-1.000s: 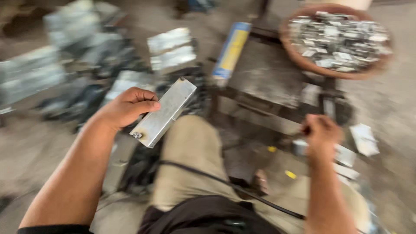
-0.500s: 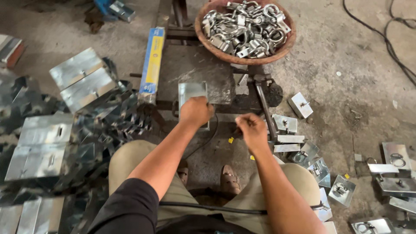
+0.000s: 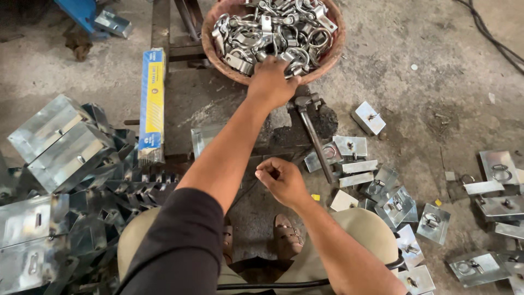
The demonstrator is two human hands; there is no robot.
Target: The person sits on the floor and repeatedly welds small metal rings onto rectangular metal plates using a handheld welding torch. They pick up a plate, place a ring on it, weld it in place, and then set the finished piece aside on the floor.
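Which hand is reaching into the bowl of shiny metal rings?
The left hand: it stretches forward into the bowl of metal rings. The right hand is fisted, nearer the knees.

The left hand (image 3: pixel 271 83) reaches into the basin (image 3: pixel 210 46) of metal rings (image 3: pixel 262 27); the right hand (image 3: pixel 283 180) is loosely curled.

Two hands, left (image 3: pixel 271 82) and right (image 3: pixel 281 179), are in view; one round basket (image 3: pixel 210 46) at upper centre holds metal ring clamps (image 3: pixel 273 30) too tangled to count; one hammer (image 3: pixel 312 131) lies at centre; one long blue-and-yellow box (image 3: pixel 152 104) sits left of centre; roughly fifteen flat plates with rings (image 3: pixel 434 221) scatter at right; folded metal brackets (image 3: pixel 60 142) pile at left, too many to count
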